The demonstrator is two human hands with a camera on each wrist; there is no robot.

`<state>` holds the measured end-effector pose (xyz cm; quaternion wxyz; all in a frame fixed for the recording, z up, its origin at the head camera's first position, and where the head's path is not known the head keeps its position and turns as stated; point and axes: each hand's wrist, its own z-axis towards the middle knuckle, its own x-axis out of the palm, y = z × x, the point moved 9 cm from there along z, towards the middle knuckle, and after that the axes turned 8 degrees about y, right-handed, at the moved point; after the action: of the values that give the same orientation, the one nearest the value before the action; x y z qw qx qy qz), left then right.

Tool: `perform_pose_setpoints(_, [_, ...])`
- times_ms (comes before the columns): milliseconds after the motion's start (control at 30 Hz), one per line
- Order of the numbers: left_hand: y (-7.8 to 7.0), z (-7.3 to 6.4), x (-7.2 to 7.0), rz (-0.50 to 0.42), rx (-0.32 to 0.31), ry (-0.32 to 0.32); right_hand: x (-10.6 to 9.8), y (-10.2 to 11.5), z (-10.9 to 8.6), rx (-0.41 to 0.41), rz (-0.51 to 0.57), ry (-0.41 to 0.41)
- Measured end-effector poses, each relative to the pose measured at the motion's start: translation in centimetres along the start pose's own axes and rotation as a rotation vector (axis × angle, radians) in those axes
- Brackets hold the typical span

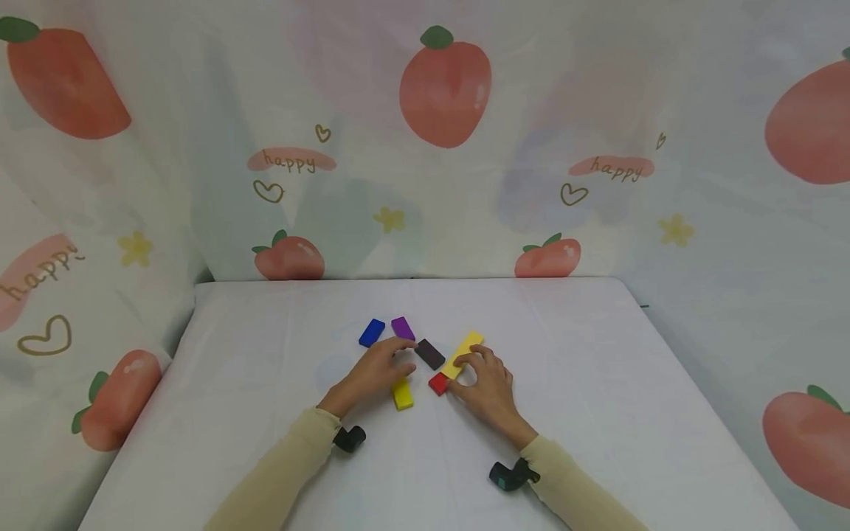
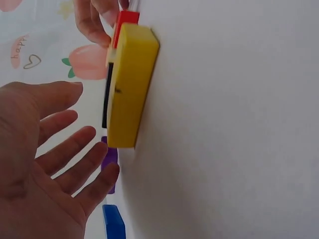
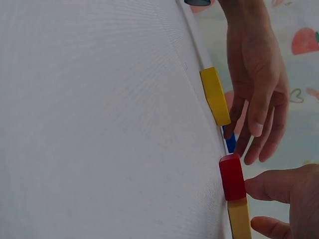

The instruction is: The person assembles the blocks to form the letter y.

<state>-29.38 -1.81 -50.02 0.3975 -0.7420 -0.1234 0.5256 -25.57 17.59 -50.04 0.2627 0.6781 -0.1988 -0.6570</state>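
Note:
My left hand (image 1: 377,371) hovers with fingers spread and slightly bent, holding nothing. Under its palm side lies a bright yellow block (image 1: 402,396), which stands out large in the left wrist view. With thumb and fingertips, my right hand (image 1: 491,391) touches the blocks from above: the thumb is at a small red block (image 3: 232,177), the fingers over a long pale yellow piece (image 1: 473,339). The red block sits against the near end of the pale piece. A dark brown block (image 1: 430,355) lies slanted between the two hands, close beside the pale piece.
Past the left fingertips lie a purple block (image 1: 401,327) and a blue block (image 1: 372,332). All the blocks rest on a white-covered table (image 1: 598,428). A fruit-printed cloth (image 1: 372,96) hangs behind and at both sides.

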Motion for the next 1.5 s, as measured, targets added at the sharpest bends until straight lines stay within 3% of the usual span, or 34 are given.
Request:
perform_pose_setpoints(500, [0.2,3.2,0.3,0.062,0.004,0.070,0.0,-0.1,0.0,0.000,-0.020,-0.004])
perform_pose_setpoints(800, [0.0,5.0,1.5,0.120,-0.008,0.167,0.2,-0.3,0.0,0.002,-0.022,-0.007])
perform_pose_setpoints(1100, [-0.6,5.8,1.9,0.246,0.055,0.207,0.2,-0.1,-0.1,0.005,-0.025,-0.006])
perform_pose_setpoints(1500, [-0.6,6.2,1.8,0.259,0.090,0.215,0.1,-0.1,0.0,0.009,-0.021,-0.003])
